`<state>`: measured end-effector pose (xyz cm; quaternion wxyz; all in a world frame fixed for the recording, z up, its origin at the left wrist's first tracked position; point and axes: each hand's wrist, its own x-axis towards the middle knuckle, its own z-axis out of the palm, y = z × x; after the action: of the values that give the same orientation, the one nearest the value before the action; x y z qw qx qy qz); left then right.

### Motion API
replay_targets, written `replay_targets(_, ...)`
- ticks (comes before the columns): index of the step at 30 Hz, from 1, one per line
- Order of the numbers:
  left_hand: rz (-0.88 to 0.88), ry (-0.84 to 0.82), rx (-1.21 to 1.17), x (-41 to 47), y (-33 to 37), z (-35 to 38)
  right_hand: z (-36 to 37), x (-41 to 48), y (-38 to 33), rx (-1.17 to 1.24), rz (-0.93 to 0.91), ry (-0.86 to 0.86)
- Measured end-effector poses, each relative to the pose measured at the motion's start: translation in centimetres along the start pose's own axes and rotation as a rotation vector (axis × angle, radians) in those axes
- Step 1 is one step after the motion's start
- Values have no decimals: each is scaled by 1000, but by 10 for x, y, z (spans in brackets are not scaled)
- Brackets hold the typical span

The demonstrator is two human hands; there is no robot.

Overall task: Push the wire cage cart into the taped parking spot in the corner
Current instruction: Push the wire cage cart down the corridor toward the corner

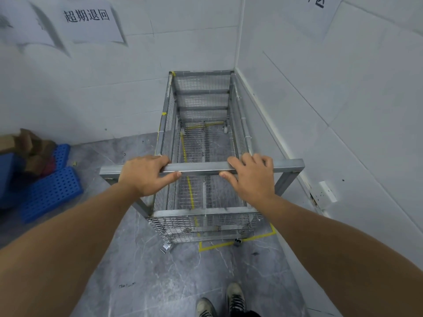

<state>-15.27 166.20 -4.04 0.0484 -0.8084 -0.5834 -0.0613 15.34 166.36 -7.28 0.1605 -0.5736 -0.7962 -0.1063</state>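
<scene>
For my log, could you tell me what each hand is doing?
Left hand: closed on the cart handle bar.
Right hand: closed on the same bar.

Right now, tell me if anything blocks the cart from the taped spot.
Nothing visible does. The cart already stands over the yellow tape, its far end near the corner walls; the blue crates lie off to the left.

Even cool indoor light, soft shadows beside wall papers (pixel 89 21), wide-angle bending at edges, slight softness throughout
</scene>
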Motion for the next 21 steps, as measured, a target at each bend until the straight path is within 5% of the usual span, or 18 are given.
replay_targets(21, 41, -24, 43, -1, -1, -1, 1, 5, -48, 17, 78, -21)
